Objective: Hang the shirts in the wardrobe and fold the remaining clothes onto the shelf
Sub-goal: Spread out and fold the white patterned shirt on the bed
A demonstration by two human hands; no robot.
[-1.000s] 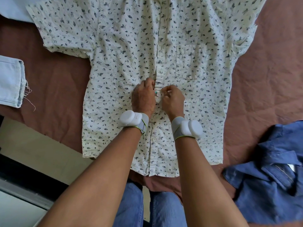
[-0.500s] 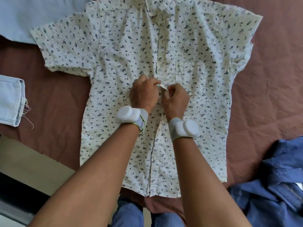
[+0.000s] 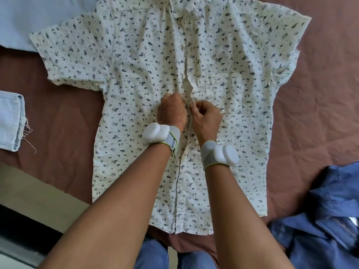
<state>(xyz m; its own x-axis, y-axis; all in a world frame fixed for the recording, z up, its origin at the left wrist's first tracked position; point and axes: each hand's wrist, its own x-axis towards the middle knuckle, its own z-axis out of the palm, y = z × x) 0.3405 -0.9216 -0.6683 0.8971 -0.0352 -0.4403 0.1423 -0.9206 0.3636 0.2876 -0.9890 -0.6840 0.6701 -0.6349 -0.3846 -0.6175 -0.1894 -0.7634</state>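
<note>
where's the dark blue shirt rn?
Head view, bottom right corner: the dark blue shirt lies crumpled on the brown bedsheet, just right of the hem of the leaf-print shirt and untouched by either hand.

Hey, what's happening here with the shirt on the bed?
A person is working on the front placket of a cream leaf-print shirt spread flat on a brown bedsheet. The left hand and the right hand each pinch an edge of the placket at mid-chest, at a button. The placket gapes just above the hands. A crumpled dark blue shirt lies at the right, and pale denim at the left.
</note>
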